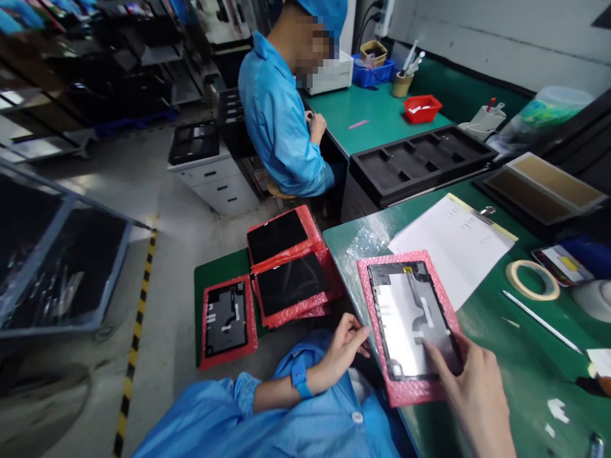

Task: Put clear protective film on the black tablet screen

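A tablet screen panel, its silvery back with a ribbon cable facing up, lies on a pink bubble-wrap sheet at the left edge of the green worktable. My right hand grips its lower right corner, thumb on the panel and fingers at the side, partly hidden. Just left of the table edge, my left hand has loosely bent fingers, thumb apart, with nothing visible in it. To the left are stacked dark screens on pink wrap and a single panel on a green board.
A clipboard with paper, a tape roll, a white pencil-like stick and paper scraps lie on the worktable. Beyond are a black foam tray and a seated co-worker in blue.
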`<state>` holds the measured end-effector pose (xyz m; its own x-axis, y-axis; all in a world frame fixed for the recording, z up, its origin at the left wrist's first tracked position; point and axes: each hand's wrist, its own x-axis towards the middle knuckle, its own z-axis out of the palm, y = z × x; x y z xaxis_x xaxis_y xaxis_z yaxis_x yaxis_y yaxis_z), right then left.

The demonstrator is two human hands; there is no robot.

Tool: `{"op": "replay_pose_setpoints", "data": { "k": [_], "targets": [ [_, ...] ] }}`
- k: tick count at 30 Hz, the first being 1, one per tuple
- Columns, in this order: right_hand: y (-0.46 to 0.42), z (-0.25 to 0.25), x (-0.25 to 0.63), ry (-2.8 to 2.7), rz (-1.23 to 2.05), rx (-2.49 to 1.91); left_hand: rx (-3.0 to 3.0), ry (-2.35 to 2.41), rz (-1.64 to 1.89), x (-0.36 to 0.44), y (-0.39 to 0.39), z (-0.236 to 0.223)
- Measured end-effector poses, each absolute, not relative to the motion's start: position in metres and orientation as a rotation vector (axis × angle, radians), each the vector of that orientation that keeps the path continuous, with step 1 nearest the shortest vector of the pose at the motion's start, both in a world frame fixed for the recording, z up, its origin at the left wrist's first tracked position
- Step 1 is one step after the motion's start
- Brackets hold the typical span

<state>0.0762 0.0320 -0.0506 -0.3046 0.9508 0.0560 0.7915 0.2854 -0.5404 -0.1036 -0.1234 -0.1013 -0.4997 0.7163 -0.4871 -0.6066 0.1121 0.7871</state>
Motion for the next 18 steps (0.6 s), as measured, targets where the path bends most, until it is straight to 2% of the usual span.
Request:
{"op": "replay_pose_setpoints", "data": {
  "k": [10,18],
  "targets": [
    [0.012,-0.047,0.083,-1.930,1.387,-1.606,0.001,1.303,1.741,-0.098,-0.140,-0.092],
    [0.005,-0.052,0.092,-1.754,1.375,-1.632,-0.141,1.357,1.779,-0.089,-0.149,-0.098]
  ]
}}
